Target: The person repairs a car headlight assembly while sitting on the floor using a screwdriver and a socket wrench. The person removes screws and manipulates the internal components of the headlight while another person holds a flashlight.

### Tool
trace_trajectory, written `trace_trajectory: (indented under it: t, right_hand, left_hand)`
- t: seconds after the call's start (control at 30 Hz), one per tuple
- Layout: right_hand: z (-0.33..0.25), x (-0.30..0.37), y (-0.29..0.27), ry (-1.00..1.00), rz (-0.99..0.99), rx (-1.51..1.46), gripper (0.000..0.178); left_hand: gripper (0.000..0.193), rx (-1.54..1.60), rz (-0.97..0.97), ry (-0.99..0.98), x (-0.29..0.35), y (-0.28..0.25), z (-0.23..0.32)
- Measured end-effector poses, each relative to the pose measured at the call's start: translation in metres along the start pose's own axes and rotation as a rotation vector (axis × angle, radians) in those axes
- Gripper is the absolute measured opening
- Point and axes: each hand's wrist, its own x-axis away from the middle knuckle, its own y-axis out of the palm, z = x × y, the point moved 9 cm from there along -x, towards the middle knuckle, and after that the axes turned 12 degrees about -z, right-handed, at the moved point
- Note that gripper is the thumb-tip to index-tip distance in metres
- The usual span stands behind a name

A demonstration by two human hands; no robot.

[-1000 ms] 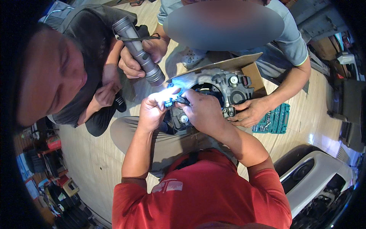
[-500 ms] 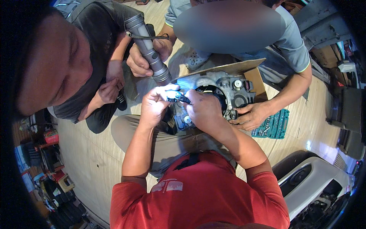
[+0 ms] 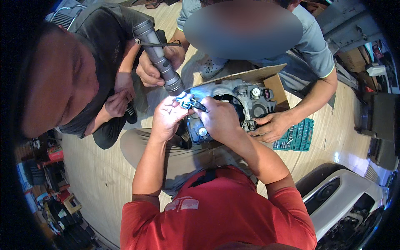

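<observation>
My left hand (image 3: pixel 166 116) pinches a small, brightly lit electrical connector (image 3: pixel 183 101) between thumb and fingertips, palm turned up. My right hand (image 3: pixel 221 119) grips a short black ribbed piece (image 3: pixel 200 105), its end meeting the connector; glare hides how they join. Just beyond and below my hands, a car headlight housing (image 3: pixel 260 110) lies with its back up, its round opening partly behind my right hand. A co-worker's hand holds a grey flashlight (image 3: pixel 160 58), its beam falling on the connector and my left fingers.
Around the housing stands an open cardboard box (image 3: pixel 278 89). Another co-worker's hand (image 3: pixel 271 127) steadies the housing's right side. A teal socket set case (image 3: pixel 301 135) lies on the floor right of it. At lower right is a light-coloured car part (image 3: pixel 337 204); cluttered shelves (image 3: pixel 54 200) line the left.
My left fingers have spread a little, and the connector has turned and shows more of its face. The flashlight's head stays close above it. My right hand keeps its grip.
</observation>
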Motion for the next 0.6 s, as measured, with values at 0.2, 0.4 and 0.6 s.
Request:
trace_trajectory:
  t: [0.2, 0.4, 0.6]
  right_hand:
    - [0.0, 0.001, -0.002, 0.003, 0.007, -0.021, 0.028]
    - [0.003, -0.001, 0.0, 0.017, 0.016, -0.041, 0.025]
    - [0.001, 0.002, -0.004, -0.024, 0.118, -0.012, 0.025]
  left_hand:
    - [0.038, -0.038, 0.045, -0.003, 0.001, -0.006, -0.002]
    - [0.037, -0.072, 0.066, -0.032, 0.001, -0.011, -0.005]
    - [0.036, -0.003, 0.061, 0.026, 0.0, -0.002, 0.0]
